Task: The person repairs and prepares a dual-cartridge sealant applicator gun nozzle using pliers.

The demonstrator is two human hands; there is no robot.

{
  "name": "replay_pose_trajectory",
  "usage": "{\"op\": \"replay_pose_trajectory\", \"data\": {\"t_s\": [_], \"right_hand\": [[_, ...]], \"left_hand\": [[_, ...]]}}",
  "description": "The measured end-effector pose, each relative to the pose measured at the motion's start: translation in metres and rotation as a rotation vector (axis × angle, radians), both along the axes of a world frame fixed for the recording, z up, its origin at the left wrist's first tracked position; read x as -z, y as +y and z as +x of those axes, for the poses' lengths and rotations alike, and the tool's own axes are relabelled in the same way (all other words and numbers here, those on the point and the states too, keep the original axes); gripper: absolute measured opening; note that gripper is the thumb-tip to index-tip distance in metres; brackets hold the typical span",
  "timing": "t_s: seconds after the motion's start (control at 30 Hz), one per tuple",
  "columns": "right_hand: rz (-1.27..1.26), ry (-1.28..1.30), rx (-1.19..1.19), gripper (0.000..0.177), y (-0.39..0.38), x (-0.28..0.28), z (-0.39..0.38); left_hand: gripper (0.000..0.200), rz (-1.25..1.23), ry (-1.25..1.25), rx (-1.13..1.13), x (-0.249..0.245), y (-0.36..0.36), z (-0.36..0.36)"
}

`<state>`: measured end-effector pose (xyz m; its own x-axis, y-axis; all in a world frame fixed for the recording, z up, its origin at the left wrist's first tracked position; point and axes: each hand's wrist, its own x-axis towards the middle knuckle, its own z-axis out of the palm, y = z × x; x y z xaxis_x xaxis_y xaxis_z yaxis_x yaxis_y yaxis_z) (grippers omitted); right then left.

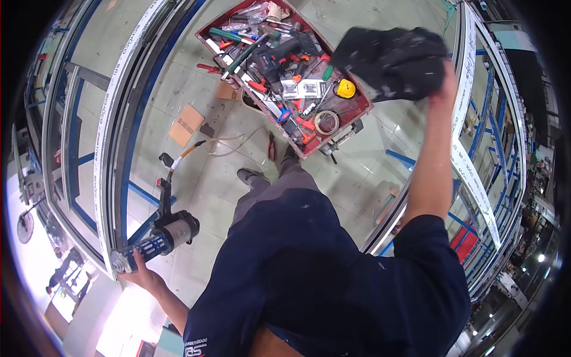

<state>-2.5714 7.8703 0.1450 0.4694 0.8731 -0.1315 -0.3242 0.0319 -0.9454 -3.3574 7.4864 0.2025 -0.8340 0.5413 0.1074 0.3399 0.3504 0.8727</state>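
At the lower left, my left hand (144, 276) is closed around the front end of a caulking gun (175, 231), its thumb on the blue and clear cartridge (148, 247). The gun lies across the white-taped frame profile there, and a hose leads up from its handle. My right hand (445, 86) is raised at the upper right, gripping a piece of black cloth (395, 62). This cloth is blurred and spread out, and it hangs beside the right side of the red tool tray (351, 116). Its underside is hidden.
The tray carries a cordless drill (273, 59), a yellow tape measure (345, 88), a tape roll (326, 122) and several hand tools. Pliers (272, 147) and cardboard (185, 125) lie on the floor. Long frame profiles (128, 77) on blue stands flank both sides.
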Motion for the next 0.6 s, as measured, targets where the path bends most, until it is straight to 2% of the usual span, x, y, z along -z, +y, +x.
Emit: {"op": "replay_pose_trajectory", "data": {"t_s": [0.03,0.1,0.17,0.2,0.27,0.3,0.37,0.43,0.5,0.53,0.57,0.6], "right_hand": [[0.003,-0.047,0.073,0.04,0.01,-0.022,0.025],[0.087,0.026,-0.069,0.043,0.023,-0.071,0.05],[0.187,0.061,-0.279,0.044,0.023,-0.108,0.053],[0.302,0.141,-0.516,0.045,0.022,-0.116,0.06],[0.086,-0.08,0.124,0.044,0.013,-0.153,-0.017],[0.101,-0.144,0.086,0.044,0.004,-0.155,-0.024],[0.135,-0.202,-0.158,0.047,-0.003,-0.158,-0.054],[0.185,-0.222,-0.318,0.051,-0.008,-0.157,-0.087],[-0.2,-0.009,-0.083,0.051,-0.003,-0.117,-0.087],[-0.217,-0.601,-0.227,0.051,0.001,-0.054,-0.071],[-0.213,-1.207,-0.226,0.051,0.004,0.007,-0.057],[-0.431,-1.419,-0.533,0.051,-0.013,-0.006,-0.101]], "left_hand": [[0.083,-0.009,0.014,0.0,0.002,0.003,0.003],[0.083,0.001,0.009,-0.009,0.003,0.011,0.013],[0.084,0.035,-0.029,-0.029,0.001,0.022,0.025],[0.084,0.033,-0.029,-0.018,-0.001,0.028,0.032],[0.083,0.048,-0.086,0.017,0.004,0.032,0.033],[0.083,0.068,-0.095,0.005,0.003,0.027,0.033],[0.09,0.063,-0.089,-0.011,-0.004,0.026,0.035],[0.097,0.061,0.122,0.037,-0.004,0.023,0.032],[0.103,-0.023,0.209,0.045,-0.023,0.032,0.041],[0.105,-0.045,0.199,0.045,-0.033,0.037,0.048],[0.107,-0.061,0.191,0.044,-0.043,0.04,0.054],[0.11,-0.061,0.161,0.065,-0.051,0.041,0.055]]}}
